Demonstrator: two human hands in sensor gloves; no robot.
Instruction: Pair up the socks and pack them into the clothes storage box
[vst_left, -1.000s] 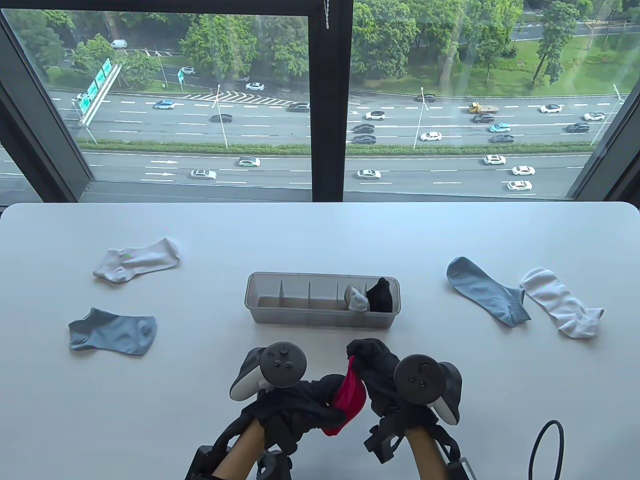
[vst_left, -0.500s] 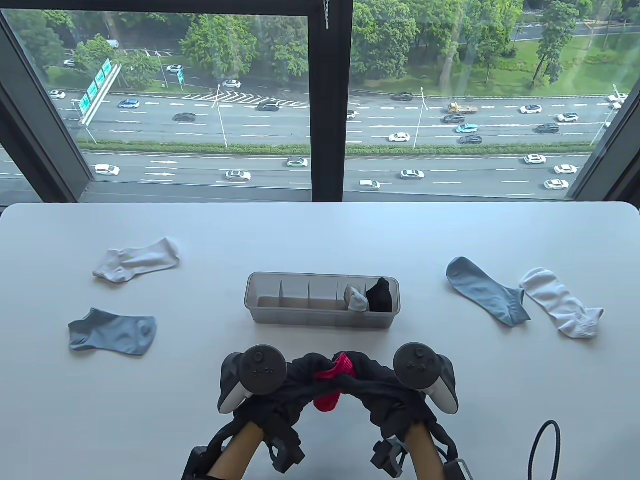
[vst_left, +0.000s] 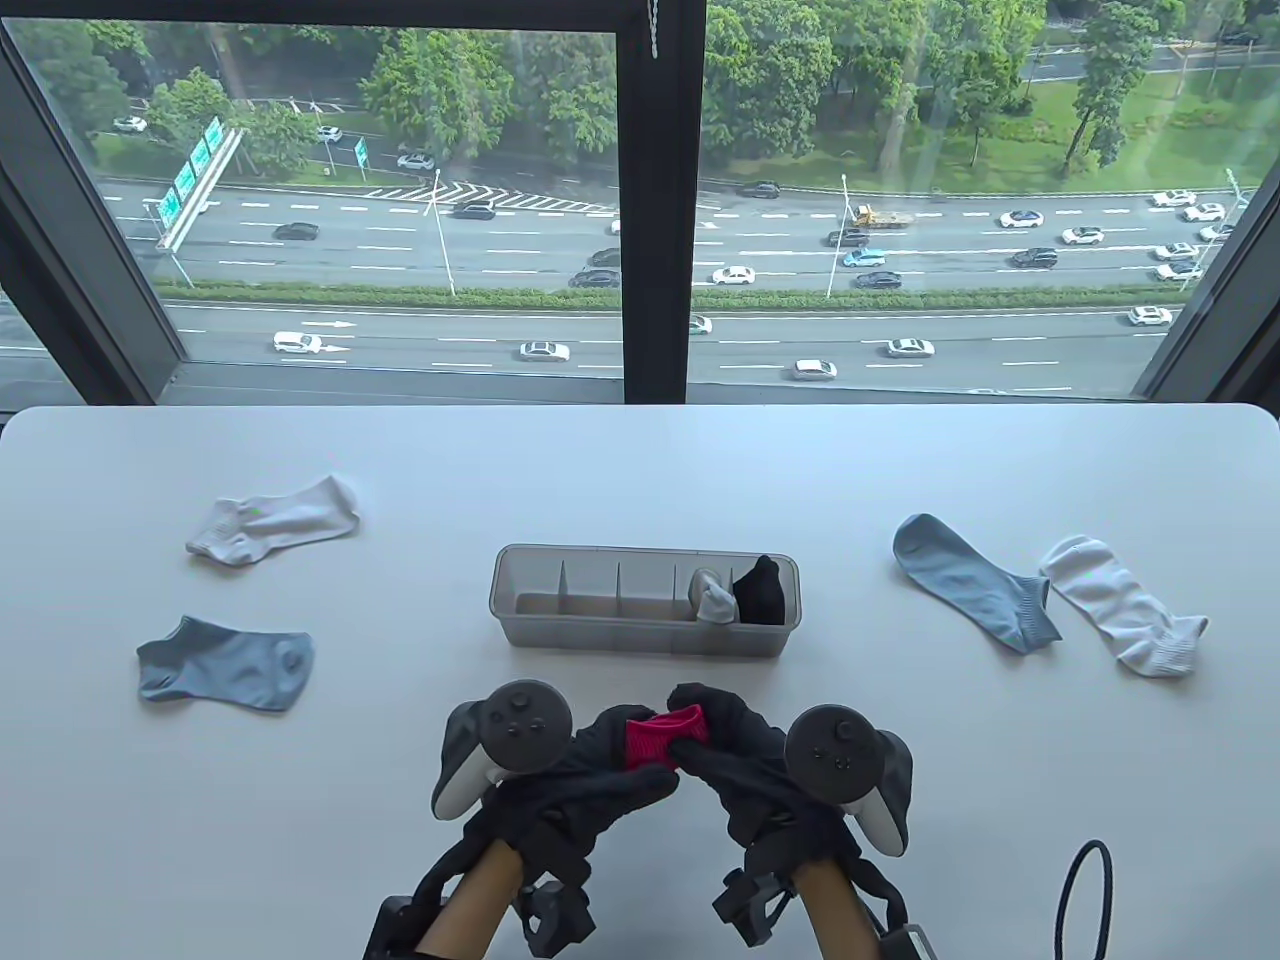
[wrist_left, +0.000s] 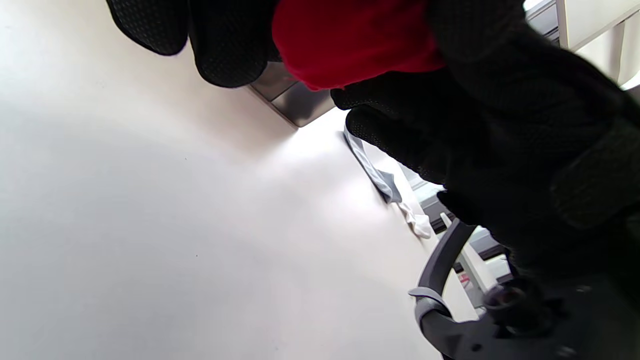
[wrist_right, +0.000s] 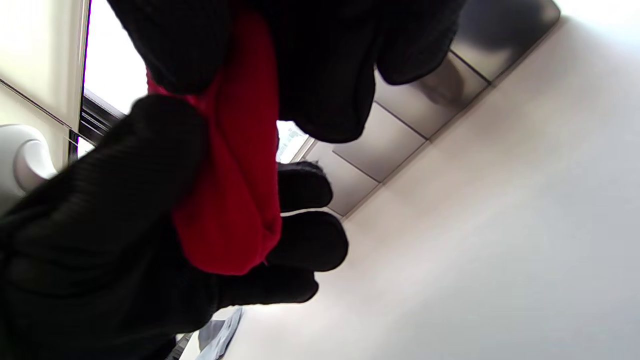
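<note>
**Red sock bundle: soft, light, springs open**

Both hands at bottom centre of table view. Left hand (vst_left: 585, 785) and right hand (vst_left: 735, 750) each have fingers curled round the red sock bundle (vst_left: 665, 738), held off the table (vst_left: 640, 470), just below the storage box (vst_left: 520, 600) in frame. Fabric is limp, compressible, not fragile; prob unrolls if grip loosens. Best hold: pinch across the folded cuff, keep it squeezed till it's in a free compartment, left of the two filled at the box's right end. Loose socks lie far left/right.
</note>
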